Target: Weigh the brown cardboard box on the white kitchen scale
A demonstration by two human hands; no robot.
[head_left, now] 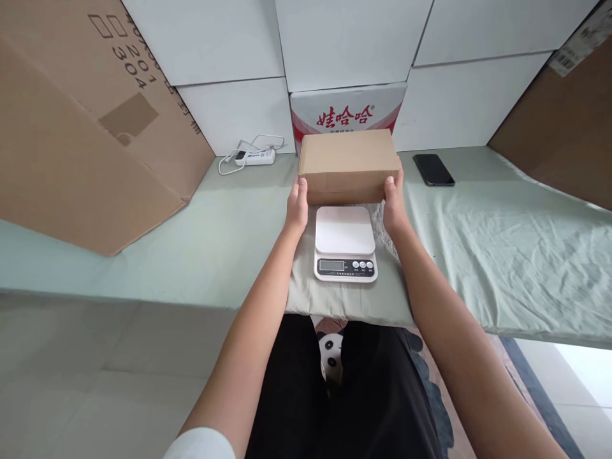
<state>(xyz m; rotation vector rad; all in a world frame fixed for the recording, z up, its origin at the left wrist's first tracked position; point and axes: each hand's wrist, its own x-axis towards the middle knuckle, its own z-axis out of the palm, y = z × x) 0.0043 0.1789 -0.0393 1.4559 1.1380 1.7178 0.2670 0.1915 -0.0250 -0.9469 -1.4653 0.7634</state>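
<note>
A closed brown cardboard box (349, 156) is gripped between my two hands, behind the kitchen scale. My left hand (298, 203) presses on its left end, the thumb on the front face. On the right end my right hand (393, 197) holds it the same way, with the other fingers mostly hidden. Just in front of the box stands a white digital kitchen scale (345, 231), its bare platform facing up. The scale's display looks blank, with several buttons beside it. Whether the box touches the cloth behind the scale, I cannot tell.
A pale green cloth (229, 242) covers the table. A black phone (433, 169) lies at right, and a white device with a cable (255, 157) at left. Large cartons (95, 146) flank both sides. A white and red carton (347, 108) stands behind, before white panels (354, 38).
</note>
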